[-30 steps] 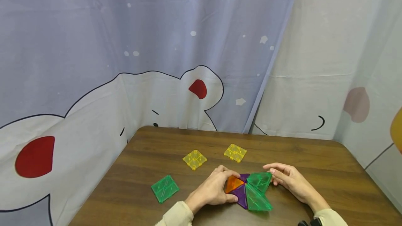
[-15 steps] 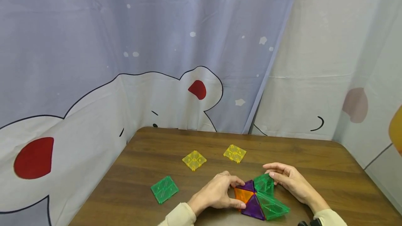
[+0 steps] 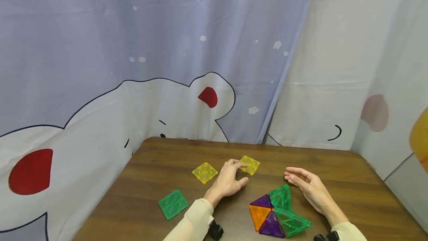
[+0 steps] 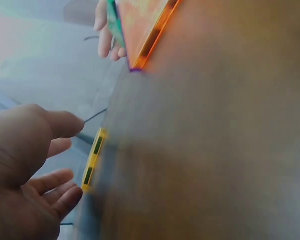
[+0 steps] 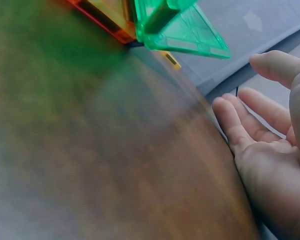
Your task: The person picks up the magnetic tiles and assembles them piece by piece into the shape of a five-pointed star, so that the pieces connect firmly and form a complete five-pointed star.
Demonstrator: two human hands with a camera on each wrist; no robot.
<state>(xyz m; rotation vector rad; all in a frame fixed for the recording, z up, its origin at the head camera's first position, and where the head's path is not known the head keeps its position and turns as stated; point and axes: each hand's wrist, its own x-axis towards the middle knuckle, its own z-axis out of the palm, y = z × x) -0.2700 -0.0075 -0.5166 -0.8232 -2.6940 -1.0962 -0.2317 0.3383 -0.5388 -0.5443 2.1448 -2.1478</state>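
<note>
My left hand (image 3: 227, 179) reaches over the table with fingers spread, fingertips at the near edge of a yellow translucent square magnetic tile (image 3: 252, 166); nothing is gripped, and contact is unclear. On its right lies a joined cluster of triangular magnetic tiles: an orange triangle (image 3: 259, 217) between two purple ones (image 3: 272, 226), plus green tiles (image 3: 291, 221) along the right side that rise off the table. Just beyond those green tiles, my right hand (image 3: 311, 190) is held with relaxed fingers, apart from the cluster. In the right wrist view its palm (image 5: 270, 170) holds nothing.
Another yellow square tile (image 3: 205, 173) lies left of the left hand. A green square tile (image 3: 173, 204) is nearer the table's left side. Behind the wooden table (image 3: 334, 166) hangs a printed curtain (image 3: 167, 40).
The cluster shifted right and toward me under my left hand, which then let go and moved away to the far yellow tile. My right hand drew slightly clear of the green tiles.
</note>
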